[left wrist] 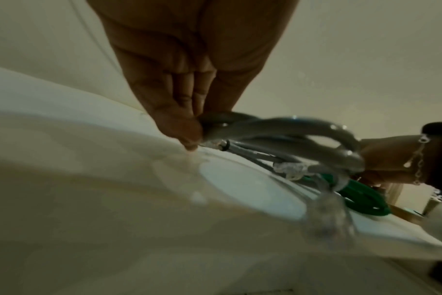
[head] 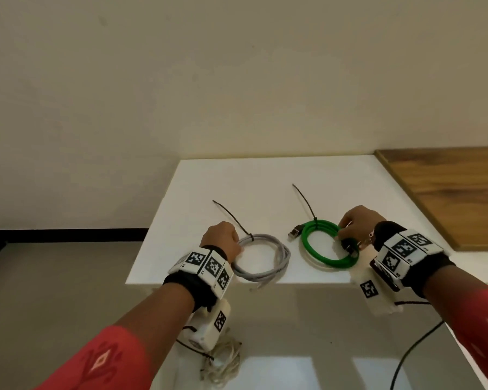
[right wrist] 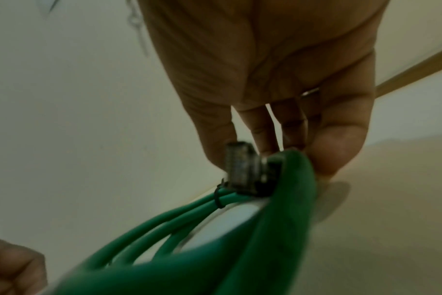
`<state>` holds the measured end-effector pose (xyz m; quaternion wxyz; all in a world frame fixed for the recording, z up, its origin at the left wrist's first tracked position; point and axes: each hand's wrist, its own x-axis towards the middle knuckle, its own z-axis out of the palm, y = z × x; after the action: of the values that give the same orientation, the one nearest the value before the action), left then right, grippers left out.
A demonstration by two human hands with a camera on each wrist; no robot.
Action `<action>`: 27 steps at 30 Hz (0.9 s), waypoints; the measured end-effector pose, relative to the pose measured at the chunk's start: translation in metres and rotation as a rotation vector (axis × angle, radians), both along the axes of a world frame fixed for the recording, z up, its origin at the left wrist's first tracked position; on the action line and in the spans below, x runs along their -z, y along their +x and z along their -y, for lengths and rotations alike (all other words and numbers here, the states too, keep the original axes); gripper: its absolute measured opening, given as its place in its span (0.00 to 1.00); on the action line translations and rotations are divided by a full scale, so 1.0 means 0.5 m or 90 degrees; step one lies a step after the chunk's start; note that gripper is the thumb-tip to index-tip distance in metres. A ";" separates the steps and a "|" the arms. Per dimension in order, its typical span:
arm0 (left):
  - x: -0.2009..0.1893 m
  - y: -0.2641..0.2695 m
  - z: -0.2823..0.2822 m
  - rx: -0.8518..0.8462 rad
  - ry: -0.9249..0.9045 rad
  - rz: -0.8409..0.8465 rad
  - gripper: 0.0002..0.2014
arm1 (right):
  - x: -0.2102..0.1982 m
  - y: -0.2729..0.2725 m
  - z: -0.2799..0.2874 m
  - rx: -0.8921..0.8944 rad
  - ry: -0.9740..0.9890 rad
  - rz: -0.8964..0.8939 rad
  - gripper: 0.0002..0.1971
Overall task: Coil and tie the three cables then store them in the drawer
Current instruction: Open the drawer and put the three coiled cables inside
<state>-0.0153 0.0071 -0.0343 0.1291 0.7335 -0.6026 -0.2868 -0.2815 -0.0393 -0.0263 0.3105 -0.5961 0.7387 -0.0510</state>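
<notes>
Left hand (head: 221,240) pinching coiled grey cable (head: 262,257), right hand (head: 357,224) pinching zip-tied green coil (head: 326,243)

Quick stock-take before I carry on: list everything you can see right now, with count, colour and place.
grey cable: one, grey, coiled and zip-tied, left part of the white table top, near the front edge.
green cable: one, green, coiled and zip-tied, right of the grey one.
white cable: one, whitish bundle, below the table's front edge in what may be the drawer.
zip ties: two, black, tails sticking up from the coils.
table: one, white, against the wall.
wooden surface: one, brown, to the right.
left hand: pinches the grey cable.
right hand: pinches the green cable.
</notes>
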 end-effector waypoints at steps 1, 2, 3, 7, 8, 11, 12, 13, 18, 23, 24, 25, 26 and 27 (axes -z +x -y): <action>-0.001 0.000 -0.009 0.023 -0.004 0.006 0.04 | -0.001 -0.002 -0.014 -0.010 -0.002 0.003 0.12; -0.003 -0.001 -0.022 0.049 -0.007 0.016 0.04 | -0.004 -0.003 -0.033 -0.026 -0.008 0.001 0.11; -0.005 -0.002 -0.035 0.078 -0.011 0.031 0.05 | -0.006 -0.002 -0.054 -0.050 -0.015 -0.006 0.09; -0.002 -0.007 -0.101 0.193 -0.017 0.085 0.09 | -0.007 0.002 -0.153 -0.183 -0.028 -0.068 0.06; 0.002 -0.009 -0.116 0.218 -0.014 0.089 0.09 | -0.007 0.004 -0.173 -0.219 -0.022 -0.084 0.07; 0.025 -0.018 -0.156 0.286 0.004 0.104 0.09 | 0.005 0.011 -0.224 -0.309 0.000 -0.141 0.10; 0.038 -0.022 -0.166 0.311 0.017 0.107 0.08 | 0.015 0.014 -0.237 -0.337 0.009 -0.163 0.12; 0.049 -0.027 -0.171 0.336 0.035 0.113 0.07 | 0.024 0.017 -0.244 -0.365 0.017 -0.187 0.14; 0.124 -0.049 -0.167 0.430 0.096 0.233 0.08 | 0.096 0.026 -0.234 -0.474 0.071 -0.298 0.16; 0.208 -0.076 -0.122 0.474 0.176 0.302 0.10 | 0.193 0.023 -0.180 -0.500 0.146 -0.359 0.17; 0.227 -0.084 -0.113 0.477 0.186 0.307 0.11 | 0.216 0.021 -0.170 -0.498 0.159 -0.358 0.18; 0.244 -0.090 -0.107 0.480 0.194 0.310 0.11 | 0.238 0.022 -0.163 -0.498 0.170 -0.354 0.18; 0.262 -0.097 -0.102 0.481 0.202 0.310 0.12 | 0.260 0.023 -0.158 -0.498 0.177 -0.348 0.19; 0.284 -0.103 -0.097 0.483 0.207 0.307 0.13 | 0.286 0.022 -0.153 -0.497 0.185 -0.342 0.19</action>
<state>-0.0671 0.0555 -0.1764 -0.2451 0.5181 -0.7877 -0.2258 -0.2706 0.0373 -0.1691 0.1847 -0.7709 0.5138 0.3280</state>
